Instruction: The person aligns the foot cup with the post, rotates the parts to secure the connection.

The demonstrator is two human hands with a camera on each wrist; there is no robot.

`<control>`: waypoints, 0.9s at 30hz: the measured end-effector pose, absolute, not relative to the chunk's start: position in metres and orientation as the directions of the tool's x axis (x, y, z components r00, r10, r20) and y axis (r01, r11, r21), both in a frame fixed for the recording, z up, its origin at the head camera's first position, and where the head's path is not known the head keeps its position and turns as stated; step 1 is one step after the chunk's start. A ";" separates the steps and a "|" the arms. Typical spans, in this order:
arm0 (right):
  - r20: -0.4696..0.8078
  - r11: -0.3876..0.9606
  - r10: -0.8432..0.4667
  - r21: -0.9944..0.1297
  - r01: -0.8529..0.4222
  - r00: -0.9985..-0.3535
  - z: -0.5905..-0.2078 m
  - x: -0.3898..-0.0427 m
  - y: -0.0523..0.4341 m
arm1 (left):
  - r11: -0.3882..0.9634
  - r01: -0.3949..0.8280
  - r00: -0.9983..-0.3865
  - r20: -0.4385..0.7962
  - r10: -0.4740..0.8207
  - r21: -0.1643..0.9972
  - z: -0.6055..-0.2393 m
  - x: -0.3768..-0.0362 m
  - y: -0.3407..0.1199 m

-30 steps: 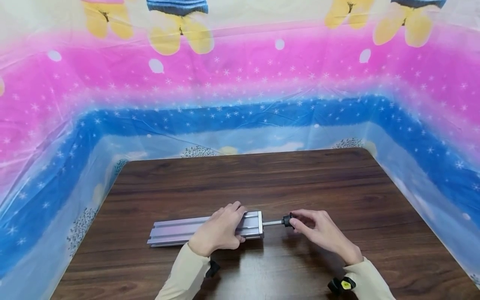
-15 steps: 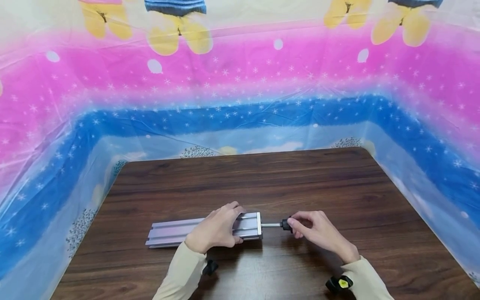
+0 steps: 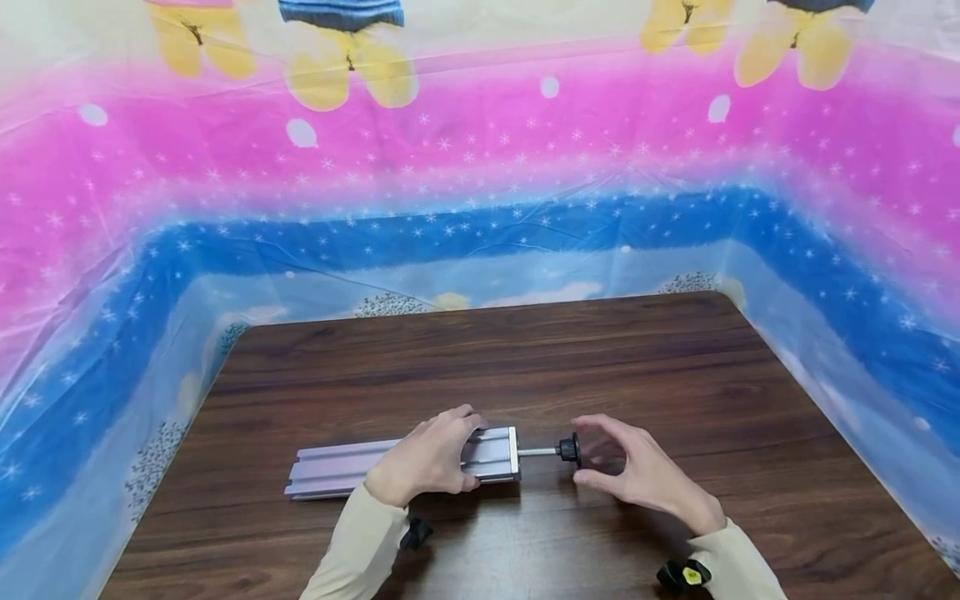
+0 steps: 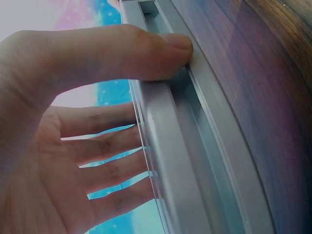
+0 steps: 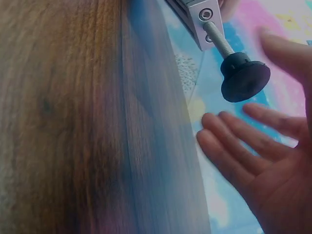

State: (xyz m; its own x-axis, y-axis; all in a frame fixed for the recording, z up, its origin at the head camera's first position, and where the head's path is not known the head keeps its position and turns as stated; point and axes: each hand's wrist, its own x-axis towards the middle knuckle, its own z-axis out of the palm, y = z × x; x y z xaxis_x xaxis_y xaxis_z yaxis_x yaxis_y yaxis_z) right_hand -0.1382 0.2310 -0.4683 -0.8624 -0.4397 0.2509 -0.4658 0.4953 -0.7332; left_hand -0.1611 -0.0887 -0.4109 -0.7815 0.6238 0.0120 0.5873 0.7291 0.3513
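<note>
An aluminium rail (image 3: 401,467) lies flat on the table (image 3: 525,350). The left hand (image 3: 427,462) grips it near its right end. The right hand (image 3: 637,475), fingers spread wide, hovers just beside the black foot (image 3: 568,450) on its threaded rod (image 3: 536,452).

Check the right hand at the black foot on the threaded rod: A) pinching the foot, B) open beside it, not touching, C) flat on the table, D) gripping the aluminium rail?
B: the right hand has its fingers spread around the black foot, with clear gaps to it in the right wrist view.
</note>
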 end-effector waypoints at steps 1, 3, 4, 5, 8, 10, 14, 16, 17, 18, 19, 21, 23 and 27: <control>0.273 0.481 -0.448 -0.729 -0.487 -0.852 -0.468 -0.137 0.231 | 0.731 0.583 -0.784 0.008 0.621 0.353 -0.411 -0.161 -0.089; 0.313 0.460 -0.460 -0.717 -0.525 -0.831 -0.468 -0.137 0.229 | 0.733 0.578 -0.786 0.003 0.618 0.358 -0.410 -0.161 -0.089; 0.326 0.446 -0.465 -0.717 -0.536 -0.823 -0.468 -0.137 0.229 | 0.734 0.577 -0.787 0.002 0.617 0.359 -0.410 -0.161 -0.090; 0.335 0.437 -0.466 -0.718 -0.542 -0.819 -0.468 -0.137 0.228 | 0.733 0.577 -0.786 0.000 0.619 0.360 -0.410 -0.161 -0.090; 0.336 0.431 -0.459 -0.725 -0.537 -0.822 -0.467 -0.138 0.227 | 0.732 0.579 -0.784 -0.002 0.621 0.358 -0.409 -0.161 -0.089; 0.326 0.440 -0.456 -0.726 -0.528 -0.828 -0.467 -0.138 0.227 | 0.731 0.581 -0.782 -0.004 0.623 0.357 -0.409 -0.161 -0.089; 0.301 0.468 -0.448 -0.723 -0.508 -0.842 -0.467 -0.139 0.228 | 0.730 0.581 -0.780 -0.010 0.625 0.359 -0.409 -0.162 -0.089; 0.293 0.481 -0.446 -0.719 -0.502 -0.846 -0.468 -0.139 0.228 | 0.729 0.582 -0.779 -0.013 0.627 0.361 -0.408 -0.162 -0.089; 0.291 0.486 -0.443 -0.717 -0.500 -0.848 -0.468 -0.139 0.228 | 0.730 0.580 -0.779 -0.016 0.627 0.362 -0.409 -0.162 -0.090; 0.289 0.490 -0.444 -0.714 -0.500 -0.848 -0.468 -0.139 0.228 | 0.731 0.579 -0.779 -0.019 0.626 0.362 -0.409 -0.162 -0.090; 0.287 0.496 -0.442 -0.712 -0.498 -0.850 -0.469 -0.139 0.228 | 0.732 0.577 -0.780 -0.022 0.626 0.362 -0.408 -0.162 -0.090; 0.280 0.503 -0.441 -0.710 -0.493 -0.853 -0.469 -0.140 0.228 | 0.734 0.575 -0.781 -0.025 0.624 0.361 -0.408 -0.162 -0.090; 0.267 0.512 -0.441 -0.710 -0.484 -0.857 -0.469 -0.140 0.228 | 0.734 0.572 -0.781 -0.029 0.624 0.366 -0.408 -0.162 -0.090; 0.237 0.531 -0.444 -0.708 -0.466 -0.864 -0.468 -0.141 0.227 | 0.728 0.574 -0.777 -0.029 0.628 0.375 -0.408 -0.163 -0.090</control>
